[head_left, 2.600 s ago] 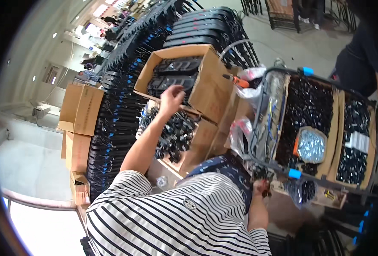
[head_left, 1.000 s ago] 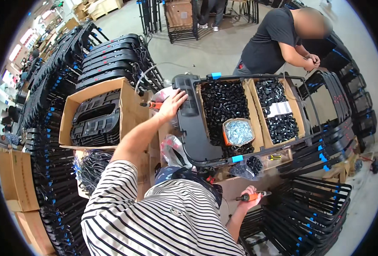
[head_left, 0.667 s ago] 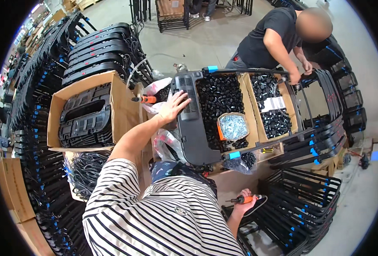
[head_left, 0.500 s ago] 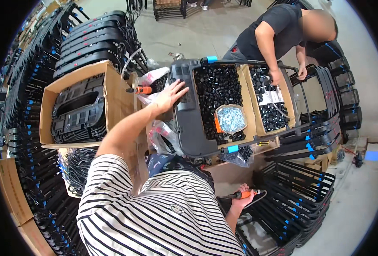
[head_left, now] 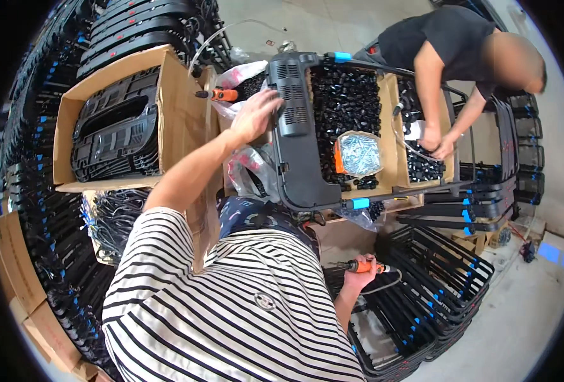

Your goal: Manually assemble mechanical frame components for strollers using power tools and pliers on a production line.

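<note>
My left hand [head_left: 257, 116] reaches forward to the left edge of a black plastic cover with vented slots [head_left: 302, 137]. Its fingers are stretched out toward the cover, with the tips blurred at its edge. The cover sits at the end of a black tubular frame [head_left: 415, 188] with blue tape on it, lying across open boxes. Low on the right, my right hand [head_left: 362, 272] is closed around an orange and black power screwdriver [head_left: 362, 265]. The tool's bit points left, and a thin hose trails from its back end.
Boxes of small black parts [head_left: 345, 102] lie under the frame, with a bag of screws [head_left: 360, 155] on top. A co-worker [head_left: 444, 44] bends over the far side. A second orange screwdriver [head_left: 223, 95], a carton of black covers [head_left: 167, 121] and stacked frames [head_left: 444, 280] surround me.
The view has shifted, so the bench sits higher and further right. My left hand has drawn back from the cover's face to its edge. The co-worker's hands have come together over the frame.
</note>
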